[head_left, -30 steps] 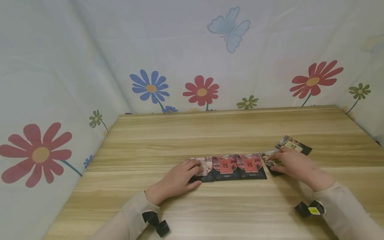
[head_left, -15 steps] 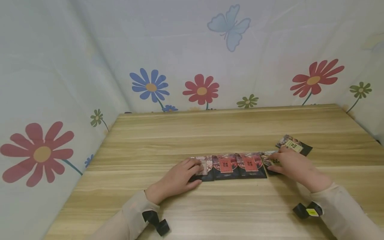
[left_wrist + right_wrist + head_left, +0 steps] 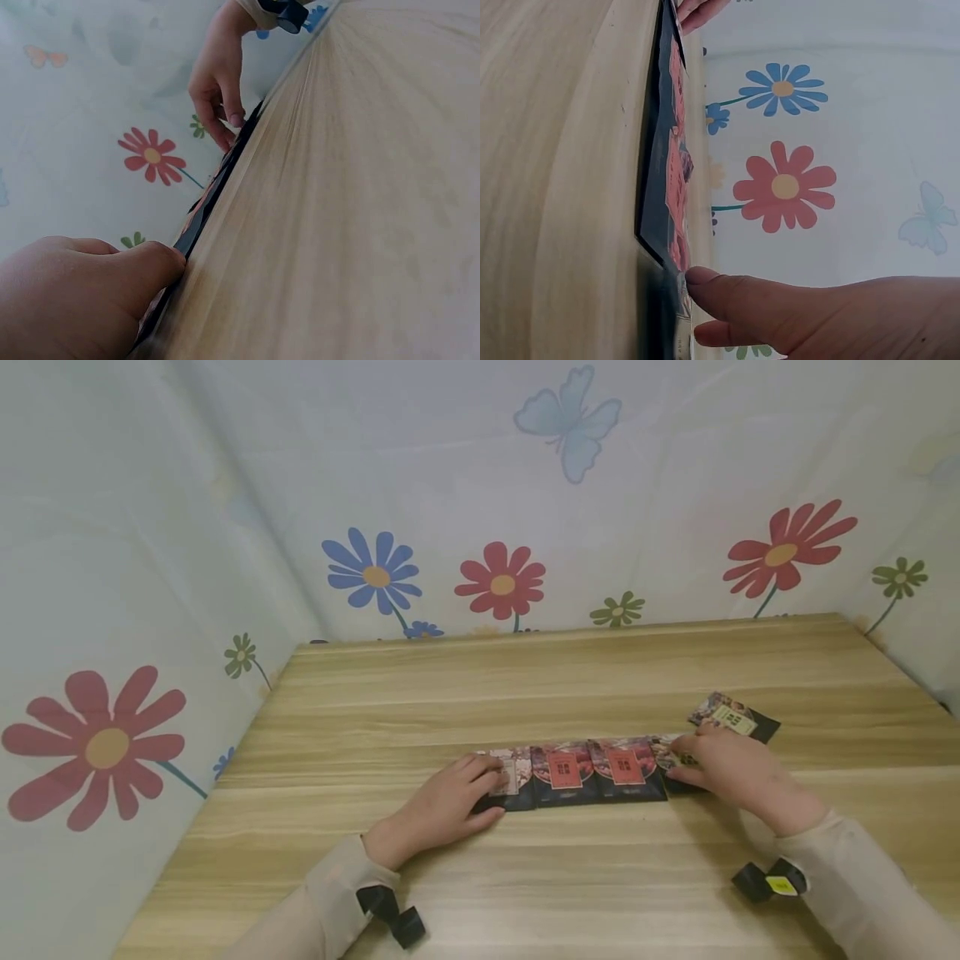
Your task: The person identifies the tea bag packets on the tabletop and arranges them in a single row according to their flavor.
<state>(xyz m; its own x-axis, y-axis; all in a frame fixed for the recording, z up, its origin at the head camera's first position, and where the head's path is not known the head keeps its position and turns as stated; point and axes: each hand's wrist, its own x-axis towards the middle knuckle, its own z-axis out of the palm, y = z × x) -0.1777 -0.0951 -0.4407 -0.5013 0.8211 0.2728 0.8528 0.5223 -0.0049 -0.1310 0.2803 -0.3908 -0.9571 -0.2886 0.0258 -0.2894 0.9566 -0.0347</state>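
Flat black sachets lie in a row on the wooden table in the head view. My left hand [image 3: 446,808] rests on the leftmost sachet [image 3: 517,781], which has a pale label, its thumb at the near edge. To its right lie two red-labelled sachets, one in the middle [image 3: 564,773] and one farther right [image 3: 627,770]. My right hand [image 3: 738,775] presses its fingertips on a sachet with a yellowish label [image 3: 663,752] at the row's right end, partly covering it. That sachet meets the red one's edge; whether they overlap cannot be told. In the right wrist view, my right thumb [image 3: 727,292] touches its surface.
Another yellow-labelled sachet [image 3: 761,723] lies askew just beyond my right hand. The wooden table [image 3: 480,693] ends at a white flowered cloth [image 3: 660,485] behind and on the sides. Black wrist devices hang at both cuffs.
My right hand has slid slightly left with the sachet under it. The gap to the red-labelled sachet has closed and the sachet sits straighter. My left hand has stayed put.
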